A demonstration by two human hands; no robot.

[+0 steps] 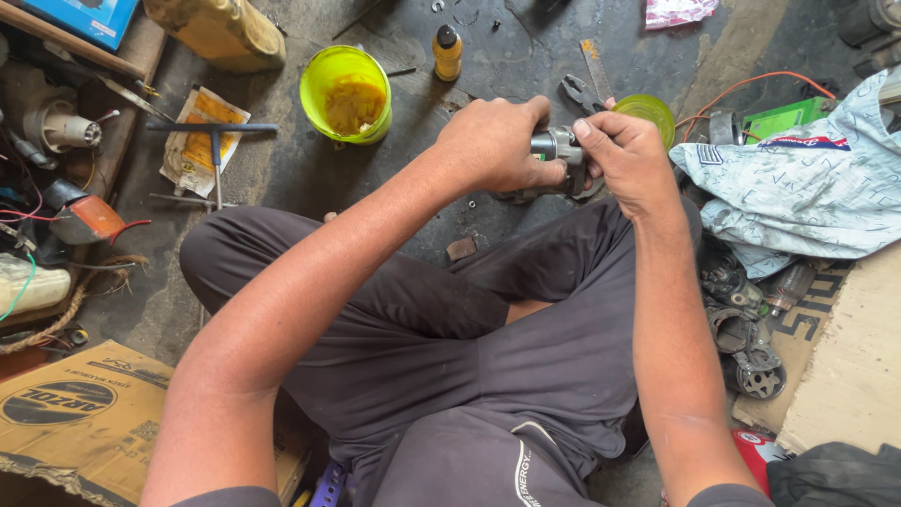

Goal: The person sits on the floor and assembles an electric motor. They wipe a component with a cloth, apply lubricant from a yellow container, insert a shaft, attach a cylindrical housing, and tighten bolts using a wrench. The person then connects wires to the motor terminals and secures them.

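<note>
2 hands grip a small grey metal part (557,147).

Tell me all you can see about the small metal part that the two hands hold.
The metal part is small, grey and looks like cast metal, with a rounded, roughly cylinder-shaped body and a darker lower section. A tiny green mark shows on its left side. The left hand wraps it from the left and the right hand from the right, with a finger laid across its top, so most of it is hidden. It is held in the air above the dark, oily floor, in front of the person's crossed legs.
</note>
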